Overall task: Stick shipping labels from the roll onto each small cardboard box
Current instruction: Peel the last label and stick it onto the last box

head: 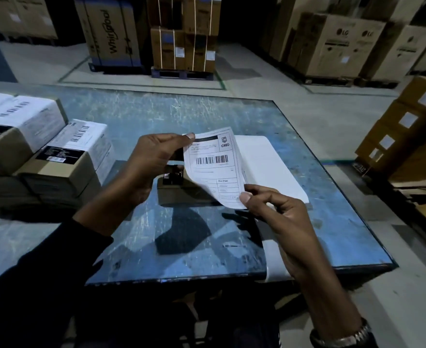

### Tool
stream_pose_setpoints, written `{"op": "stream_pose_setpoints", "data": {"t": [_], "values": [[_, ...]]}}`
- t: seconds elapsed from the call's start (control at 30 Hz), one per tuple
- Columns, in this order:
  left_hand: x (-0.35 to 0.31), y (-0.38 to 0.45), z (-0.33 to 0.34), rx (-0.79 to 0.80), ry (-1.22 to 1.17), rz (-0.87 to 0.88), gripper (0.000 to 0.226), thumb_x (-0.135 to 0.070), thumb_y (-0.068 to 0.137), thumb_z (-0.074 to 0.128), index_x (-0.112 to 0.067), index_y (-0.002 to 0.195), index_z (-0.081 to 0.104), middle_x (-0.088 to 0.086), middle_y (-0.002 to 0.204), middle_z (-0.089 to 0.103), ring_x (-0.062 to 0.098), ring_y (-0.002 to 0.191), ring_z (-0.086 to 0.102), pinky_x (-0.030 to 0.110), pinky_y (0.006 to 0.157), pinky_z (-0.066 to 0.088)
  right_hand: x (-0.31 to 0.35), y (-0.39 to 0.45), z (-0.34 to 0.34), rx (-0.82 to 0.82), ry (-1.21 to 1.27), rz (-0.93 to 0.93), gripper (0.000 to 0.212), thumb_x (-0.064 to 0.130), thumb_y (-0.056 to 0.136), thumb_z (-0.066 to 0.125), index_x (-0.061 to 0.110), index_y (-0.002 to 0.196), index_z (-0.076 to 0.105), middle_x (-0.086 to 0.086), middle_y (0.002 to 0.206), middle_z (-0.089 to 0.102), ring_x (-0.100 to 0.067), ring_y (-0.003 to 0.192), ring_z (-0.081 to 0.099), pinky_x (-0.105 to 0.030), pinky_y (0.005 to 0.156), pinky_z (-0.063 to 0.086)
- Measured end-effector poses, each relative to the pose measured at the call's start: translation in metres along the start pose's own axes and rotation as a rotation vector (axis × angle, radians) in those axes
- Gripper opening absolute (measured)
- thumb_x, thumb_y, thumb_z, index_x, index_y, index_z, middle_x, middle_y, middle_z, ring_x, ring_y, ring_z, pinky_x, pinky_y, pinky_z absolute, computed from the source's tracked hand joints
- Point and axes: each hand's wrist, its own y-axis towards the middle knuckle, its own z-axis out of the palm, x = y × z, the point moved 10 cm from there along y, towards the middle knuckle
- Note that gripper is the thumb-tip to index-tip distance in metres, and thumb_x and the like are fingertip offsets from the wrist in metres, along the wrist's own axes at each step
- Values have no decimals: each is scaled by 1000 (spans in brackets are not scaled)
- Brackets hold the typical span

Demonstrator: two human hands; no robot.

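Nearest the camera, the right hand (279,217) pinches the lower corner of a shipping label (215,167) between thumb and fingers; a metal watch (342,335) sits on that wrist. The left hand (154,162), in a dark sleeve (56,267), grips the label's upper left corner with thumb and fingers. The label is held in the air above the blue worktop (307,234), curled, its printed face with 1 barcode and the word CRED turned toward the camera. Just behind the label, to its right, a white backing strip (269,167) runs from the label down past the right hand and over the worktop's near edge.

Directly beneath the label, a small cardboard box (179,192) rests on the worktop, partly hidden by the left hand and the label; whether the paper touches it cannot be told. To the left of the label, well apart, labelled boxes (63,156) stand stacked at the worktop's left side. To the right of the label, beyond the worktop, brown cartons (408,131) with white squares are stacked. Far behind the label, large appliance cartons (111,33) stand on the warehouse floor (307,109).
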Motion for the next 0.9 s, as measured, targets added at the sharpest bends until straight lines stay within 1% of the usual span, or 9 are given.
{"op": "stream_pose_setpoints", "data": {"t": [0.1,0.2,0.3,0.43,0.5,0.67,0.77,0.83,0.9], "values": [[0,20,-1,69,151,71,16,-29,99,75,-17,97,86,2,96,83,11,87,76,30,73,54,2,3,-9,-47,-65,-15,16,26,78,88,12,75,81,8,125,76,-4,118,70,-23,84,57],[3,34,-1,149,288,129,16,-35,97,77,-24,93,87,5,96,83,12,87,67,30,74,46,-5,5,-15,-72,-85,2,14,26,81,86,13,81,82,10,129,74,-7,123,69,-49,97,61],[13,44,-1,212,313,124,15,-29,98,76,-23,89,87,-5,86,82,1,77,60,16,71,43,-13,7,-13,-103,-87,22,22,33,77,85,12,81,81,9,131,73,-9,129,66,-55,110,53],[23,45,-5,211,196,123,13,-24,96,79,-15,95,88,7,98,83,14,94,71,38,90,50,-22,5,-5,-140,-85,8,16,18,87,85,12,74,77,12,131,72,-7,129,65,-39,103,55],[29,40,-4,217,116,88,17,-20,96,79,-5,100,85,13,102,83,28,102,78,47,100,56,-22,3,-2,-168,-152,-34,17,23,85,86,17,74,75,15,133,69,-11,127,65,-29,94,56],[39,38,-8,207,6,46,21,-19,95,80,1,99,83,23,101,80,50,100,75,55,97,59,-25,-1,6,-201,-330,-70,13,44,82,76,33,76,73,27,134,63,-10,134,55,-3,81,45],[41,41,-9,185,49,55,18,-21,95,80,-3,97,85,19,98,81,47,96,76,56,95,59,-28,-1,7,-211,-342,-63,19,49,85,82,33,78,73,27,135,63,-7,135,54,-9,84,45],[41,41,-9,167,65,54,16,-21,94,81,-6,94,86,17,96,82,44,93,78,59,95,59,-32,0,6,-212,-338,-30,15,44,85,80,32,79,74,28,134,63,-5,134,54,-20,86,44],[43,42,-11,154,62,40,15,-21,93,81,-7,93,86,16,96,82,45,94,77,62,96,58,-35,1,8,-185,-333,-11,14,38,88,83,31,79,75,29,133,62,-3,133,53,-20,86,43]]}}
